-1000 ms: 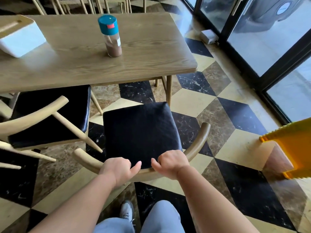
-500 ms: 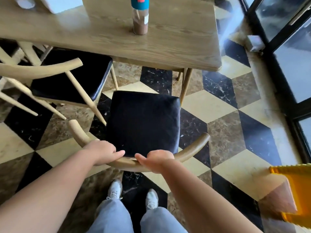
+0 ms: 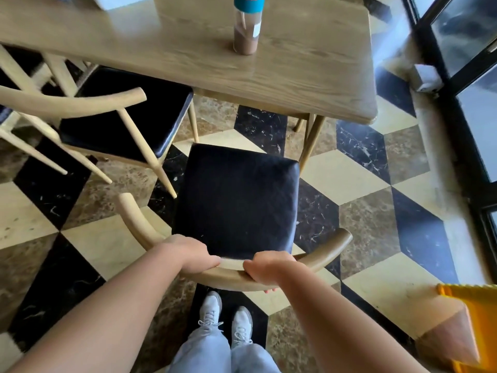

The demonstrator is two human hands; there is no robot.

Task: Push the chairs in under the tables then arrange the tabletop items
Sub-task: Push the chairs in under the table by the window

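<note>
The chair-pushing part of the job is in hand, by the look of it: the person stands behind a chair (image 3: 236, 200) with both hands wrapped over its curved wooden backrest, the left hand (image 3: 192, 254) and the right hand (image 3: 269, 267) side by side near the middle of the rail, fingers curled around it in a firm hold. The chair's black seat sits wholly clear of the table (image 3: 309, 76), its front edge just short of the table's near edge and close beside the near table leg. I'd judge the next move calls for a straight shove toward the table, steering the seat past that leg. A second chair (image 3: 121, 122) on the left is partly under the table already. A bottle (image 3: 246, 25) with a teal cap stands on the table, yet to be arranged.
</note>
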